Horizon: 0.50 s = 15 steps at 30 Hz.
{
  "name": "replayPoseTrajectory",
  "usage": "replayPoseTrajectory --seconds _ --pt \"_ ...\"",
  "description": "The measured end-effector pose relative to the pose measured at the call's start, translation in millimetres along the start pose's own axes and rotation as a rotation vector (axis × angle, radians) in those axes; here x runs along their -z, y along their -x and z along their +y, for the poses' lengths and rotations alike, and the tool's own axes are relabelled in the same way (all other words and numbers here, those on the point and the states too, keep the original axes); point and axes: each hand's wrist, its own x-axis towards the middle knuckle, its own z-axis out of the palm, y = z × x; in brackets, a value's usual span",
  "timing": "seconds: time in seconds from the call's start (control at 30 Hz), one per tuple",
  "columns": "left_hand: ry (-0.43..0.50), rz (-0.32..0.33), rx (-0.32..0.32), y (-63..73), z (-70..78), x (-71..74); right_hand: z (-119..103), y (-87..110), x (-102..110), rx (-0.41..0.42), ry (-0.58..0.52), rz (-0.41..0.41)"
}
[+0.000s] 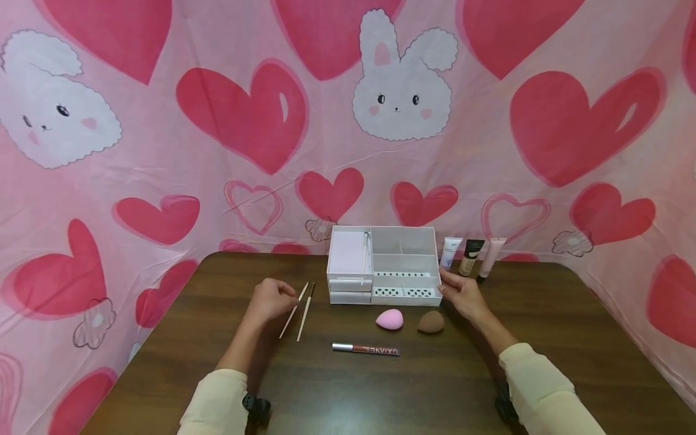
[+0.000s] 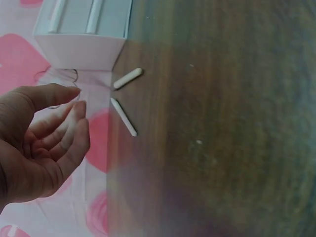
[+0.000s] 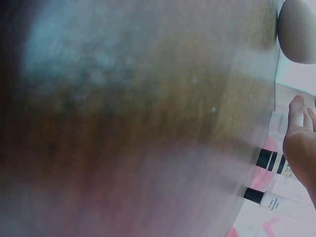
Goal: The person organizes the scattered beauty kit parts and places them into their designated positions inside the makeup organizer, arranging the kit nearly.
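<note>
My left hand [image 1: 273, 299] hovers beside two thin makeup brushes with pale handles, the nearer brush [image 1: 290, 317] and a second brush [image 1: 305, 314]. In the left wrist view, a small gap shows between thumb and fingertips, with nothing held; two pale brush handles [image 2: 123, 117] lie beyond. My right hand [image 1: 464, 296] is at the right side of a white makeup organizer [image 1: 350, 294], its fingertips against or very near the wall. The right wrist view shows those fingers [image 3: 296, 112] fairly straight, partly cut off by the frame. Another brush [image 1: 365, 251] lies in the organizer's left top.
A pink sponge [image 1: 389, 319], a brown sponge [image 1: 431, 322] and a lip gloss tube [image 1: 365, 349] lie in front of the organizer. A white tube [image 1: 449, 254], a black-and-beige tube [image 1: 470, 258] and a pink tube [image 1: 492, 258] stand right of it. Behind the wooden table [image 1: 348, 399] hangs a heart-patterned cloth.
</note>
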Motion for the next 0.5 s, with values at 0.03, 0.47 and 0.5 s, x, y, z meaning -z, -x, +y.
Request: replayPoseTrajectory --seconds 0.03,0.47,0.5 --pt "-0.028 -0.007 -0.001 0.4 -0.8 -0.2 0.2 0.1 -0.1 0.0 0.001 0.001" --pt "-0.176 -0.078 0.012 -1.7 -13.6 -6.7 1.7 -0.6 0.8 0.002 0.015 0.005" --pt "-0.165 -0.085 0.021 -1.7 -14.4 -7.1 1.6 -0.6 0.7 -0.001 0.012 0.006"
